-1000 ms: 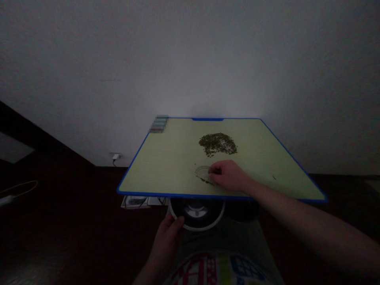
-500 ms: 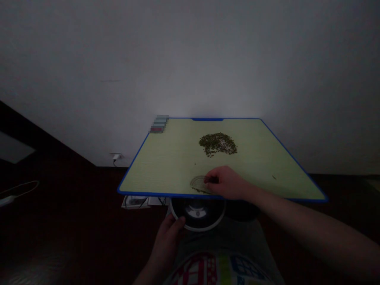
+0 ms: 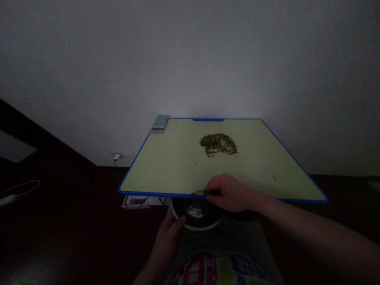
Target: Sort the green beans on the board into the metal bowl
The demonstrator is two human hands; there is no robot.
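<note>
My right hand point(image 3: 228, 193) is at the near edge of a pale green board with a blue rim point(image 3: 166, 166), pinching a curved piece of transparent plastic point(image 3: 199, 193). Directly below that edge, my left hand point(image 3: 168, 241) grips a round bowl with a white rim point(image 3: 196, 228). The bowl's dark inside holds a pale patch, which I cannot make out. A heap of small green beans or seeds point(image 3: 218, 144) lies on the board's far half, well beyond both hands.
A pixelated stack of objects point(image 3: 159, 124) stands at the board's far left corner. A white wall rises behind, with a plugged-in socket point(image 3: 116, 156). White items and cables point(image 3: 136, 201) lie under the board. A patterned shirt point(image 3: 219, 269) shows at the bottom.
My right hand has drawn the plastic piece toward me to the board's near edge, and the loose seeds beside it are no longer visible. My left hand and the heap have not moved.
</note>
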